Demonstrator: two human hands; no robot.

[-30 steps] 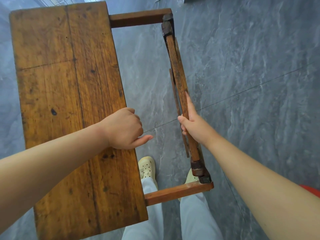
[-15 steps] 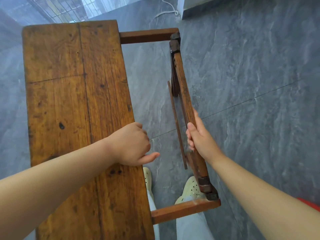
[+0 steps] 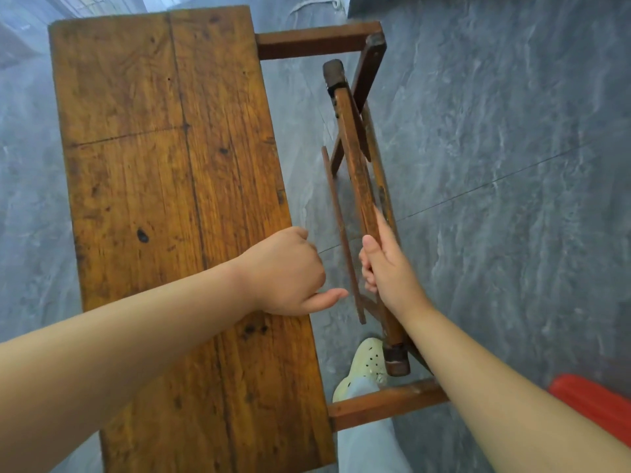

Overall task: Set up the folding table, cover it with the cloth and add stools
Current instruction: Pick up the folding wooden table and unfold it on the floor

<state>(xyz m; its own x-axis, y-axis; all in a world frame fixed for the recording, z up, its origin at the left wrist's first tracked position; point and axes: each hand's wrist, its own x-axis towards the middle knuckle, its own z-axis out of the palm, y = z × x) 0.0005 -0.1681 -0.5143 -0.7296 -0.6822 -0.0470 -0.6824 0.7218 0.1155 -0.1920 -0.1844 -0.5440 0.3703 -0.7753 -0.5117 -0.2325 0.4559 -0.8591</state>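
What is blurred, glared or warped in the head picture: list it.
Head view: soft, even daylight, no hard shadows; a pale window reflection washes the floor at top left; the wide lens bows the tabletop edges; the leg frame in the right hand looks slightly smeared; the red thing at lower right is blurry.

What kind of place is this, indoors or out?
Likely indoors, maybe a home or hall: glossy grey stone-look floor tiles, a white cord lying on the floor at the far edge, and a worn wooden folding table.
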